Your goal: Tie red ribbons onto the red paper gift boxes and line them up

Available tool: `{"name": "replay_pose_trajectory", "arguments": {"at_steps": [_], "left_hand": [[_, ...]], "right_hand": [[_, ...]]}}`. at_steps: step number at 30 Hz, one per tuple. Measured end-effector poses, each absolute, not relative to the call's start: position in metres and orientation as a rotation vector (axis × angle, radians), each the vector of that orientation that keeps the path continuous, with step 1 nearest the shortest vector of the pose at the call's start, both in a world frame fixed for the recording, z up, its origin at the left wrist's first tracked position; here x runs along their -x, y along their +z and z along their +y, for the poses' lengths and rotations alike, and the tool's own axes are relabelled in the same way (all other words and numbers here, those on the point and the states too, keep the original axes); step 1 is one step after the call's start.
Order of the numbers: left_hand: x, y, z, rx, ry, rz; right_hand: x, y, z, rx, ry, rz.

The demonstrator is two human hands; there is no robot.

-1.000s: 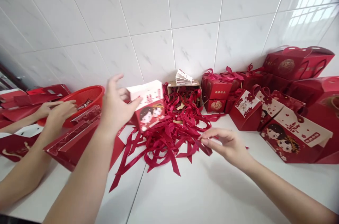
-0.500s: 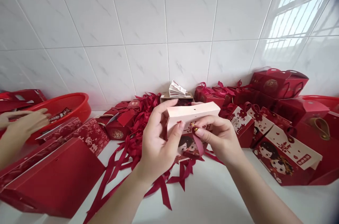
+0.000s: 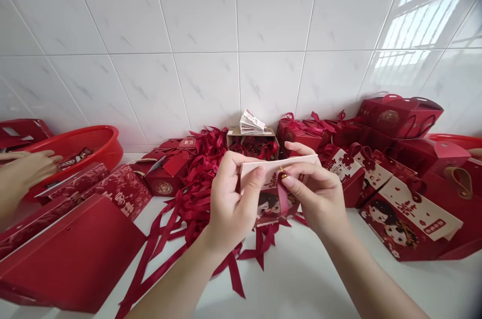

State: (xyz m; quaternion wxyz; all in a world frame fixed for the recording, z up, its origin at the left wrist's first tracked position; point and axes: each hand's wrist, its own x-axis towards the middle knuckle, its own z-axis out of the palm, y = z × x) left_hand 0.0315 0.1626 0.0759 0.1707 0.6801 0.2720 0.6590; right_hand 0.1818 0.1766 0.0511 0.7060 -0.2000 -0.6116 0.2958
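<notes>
Both hands hold a small cream-and-red gift box (image 3: 268, 203) upright, with printed cartoon figures on its front. My left hand (image 3: 235, 196) grips its left side, thumb on the front and fingers behind. At the upper right of the front, my right hand (image 3: 320, 193) pinches the gold-tipped end of a dark pink ribbon strap (image 3: 282, 193) between thumb and index finger. The strap hangs down over the box front. Behind and left of the box lies a heap of loose red ribbons (image 3: 196, 183).
Finished-looking red boxes (image 3: 406, 213) crowd the right side. A cardboard box (image 3: 233, 133) bearing cards (image 3: 251, 122) stands by the tiled wall. At left are red bags (image 3: 71, 253) and a red basket (image 3: 113, 143), with another person's hand (image 3: 33, 171) over it.
The held box has tilted so its cream top face hardly shows, and both my hands have shifted slightly right. The other person's hand at left has moved slightly left in view.
</notes>
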Motion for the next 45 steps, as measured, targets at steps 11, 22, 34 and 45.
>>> {"name": "replay_pose_trajectory", "arguments": {"at_steps": [11,22,34,45], "left_hand": [[-0.032,0.072,0.164,-1.973,1.936,0.762],[-0.035,0.072,0.164,-1.936,1.987,0.713],[-0.036,0.069,0.160,-1.947,1.942,0.600],[-0.035,0.067,0.160,-2.185,1.810,0.385]], "right_hand": [[-0.181,0.052,0.175,0.439,0.595,-1.382],[-0.181,0.051,0.175,0.431,0.618,-1.369],[-0.179,0.054,0.174,0.420,0.361,-1.387],[-0.179,0.061,0.160,0.451,0.556,-1.285]]}}
